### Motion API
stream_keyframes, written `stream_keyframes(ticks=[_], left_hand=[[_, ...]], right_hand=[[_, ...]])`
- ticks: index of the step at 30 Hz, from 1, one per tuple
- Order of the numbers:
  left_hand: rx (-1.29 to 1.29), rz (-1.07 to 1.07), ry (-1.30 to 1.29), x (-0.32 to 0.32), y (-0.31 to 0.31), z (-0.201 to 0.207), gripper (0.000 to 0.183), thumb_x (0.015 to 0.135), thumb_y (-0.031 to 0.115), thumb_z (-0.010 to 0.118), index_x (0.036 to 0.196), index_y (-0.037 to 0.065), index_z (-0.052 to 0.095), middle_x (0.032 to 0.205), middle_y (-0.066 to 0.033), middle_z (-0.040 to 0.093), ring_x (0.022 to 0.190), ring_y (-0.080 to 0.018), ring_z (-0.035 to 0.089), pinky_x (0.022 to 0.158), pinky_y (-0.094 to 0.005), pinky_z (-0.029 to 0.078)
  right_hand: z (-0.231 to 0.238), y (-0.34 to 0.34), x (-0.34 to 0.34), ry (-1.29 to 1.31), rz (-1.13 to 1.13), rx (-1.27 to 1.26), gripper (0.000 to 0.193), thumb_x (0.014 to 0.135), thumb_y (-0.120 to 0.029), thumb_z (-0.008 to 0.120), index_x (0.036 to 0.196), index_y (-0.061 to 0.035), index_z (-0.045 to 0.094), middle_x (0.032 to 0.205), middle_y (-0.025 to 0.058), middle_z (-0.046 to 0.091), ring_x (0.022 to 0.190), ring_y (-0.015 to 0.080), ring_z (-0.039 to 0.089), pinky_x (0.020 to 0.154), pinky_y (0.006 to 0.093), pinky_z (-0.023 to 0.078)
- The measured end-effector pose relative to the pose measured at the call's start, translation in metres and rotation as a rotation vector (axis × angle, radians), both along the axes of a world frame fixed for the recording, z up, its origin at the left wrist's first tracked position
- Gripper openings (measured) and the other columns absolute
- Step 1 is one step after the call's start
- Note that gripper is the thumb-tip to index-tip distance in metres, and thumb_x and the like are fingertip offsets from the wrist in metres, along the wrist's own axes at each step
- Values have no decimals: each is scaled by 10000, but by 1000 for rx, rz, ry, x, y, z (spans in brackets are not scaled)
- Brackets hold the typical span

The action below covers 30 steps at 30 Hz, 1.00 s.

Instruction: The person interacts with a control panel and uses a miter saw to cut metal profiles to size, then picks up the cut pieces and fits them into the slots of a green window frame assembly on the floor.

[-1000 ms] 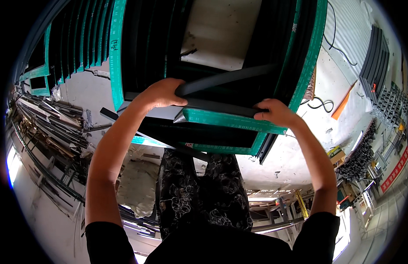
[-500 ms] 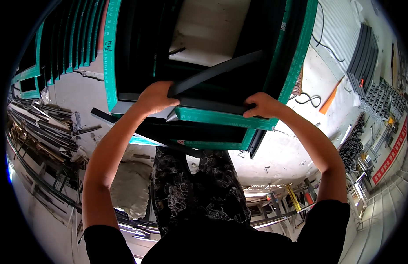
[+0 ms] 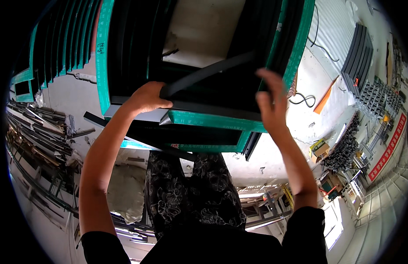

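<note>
A dark window-type frame (image 3: 103,66) with green film on its faces lies in front of me, stacked over others. My left hand (image 3: 149,97) is closed over its near rail, at the end of a dark grey strip (image 3: 208,74). That strip slants up to the right across the frame's opening. Along the near rail lies a dark grey bar (image 3: 217,109); whether it joins the strip is hidden by my hand. Beside my left thumb, the green film (image 3: 166,119) is peeled to a point. My right hand (image 3: 274,103), blurred, is raised over the right corner, fingers apart and holding nothing.
More green-edged frames (image 3: 65,39) stand at the far left. Scrap lengths (image 3: 34,132) lie heaped on the left floor. A loose dark bar (image 3: 95,119) pokes out under my left forearm. Grey profiles (image 3: 358,57) and an orange wedge (image 3: 326,97) lie to the right.
My right hand has let go of the near rail and lifted up, its fingers spreading. My left hand stays on the rail; the whole view has shifted slightly.
</note>
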<state>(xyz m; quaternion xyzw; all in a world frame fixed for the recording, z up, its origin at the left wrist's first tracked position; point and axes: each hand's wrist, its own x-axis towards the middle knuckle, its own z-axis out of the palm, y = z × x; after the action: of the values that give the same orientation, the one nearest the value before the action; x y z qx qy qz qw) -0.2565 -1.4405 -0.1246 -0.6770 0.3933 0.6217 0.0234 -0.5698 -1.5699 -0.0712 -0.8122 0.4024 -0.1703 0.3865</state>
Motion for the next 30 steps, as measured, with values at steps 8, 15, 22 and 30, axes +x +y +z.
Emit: stream_keyframes(ticks=[8, 15, 22, 30], left_hand=[[95, 5, 35, -4, -14, 7, 257, 684, 198, 800, 816, 47, 639, 752, -86, 624, 760, -240, 599, 762, -348, 450], [154, 54, 89, -4, -19, 12, 264, 688, 204, 813, 821, 49, 646, 754, -74, 630, 753, -220, 599, 736, -341, 455], [122, 65, 69, -4, -10, 10, 309, 668, 204, 814, 865, 39, 642, 756, -88, 638, 732, -217, 618, 745, -340, 476], [137, -10, 46, -2, -13, 0, 288, 683, 211, 818, 830, 49, 630, 748, -77, 633, 730, -212, 601, 749, -356, 464]], right_hand=[[-65, 23, 14, 250, 3, -498, 447, 944, -357, 528, 1254, -35, 542, 1302, 160, 516, 1229, 358, 452, 1026, 467, 364], [-52, 36, 4, 117, -104, -570, 501, 926, -366, 557, 1303, -41, 505, 1340, 211, 466, 1262, 381, 421, 1051, 480, 334], [-55, 47, 15, 340, -56, -336, 478, 889, -352, 607, 1228, -20, 550, 1362, 176, 431, 1253, 364, 412, 1027, 473, 358], [-24, 54, -50, 427, 21, 175, 238, 904, -209, 587, 1031, -18, 651, 1016, 139, 654, 982, 321, 602, 856, 427, 480]])
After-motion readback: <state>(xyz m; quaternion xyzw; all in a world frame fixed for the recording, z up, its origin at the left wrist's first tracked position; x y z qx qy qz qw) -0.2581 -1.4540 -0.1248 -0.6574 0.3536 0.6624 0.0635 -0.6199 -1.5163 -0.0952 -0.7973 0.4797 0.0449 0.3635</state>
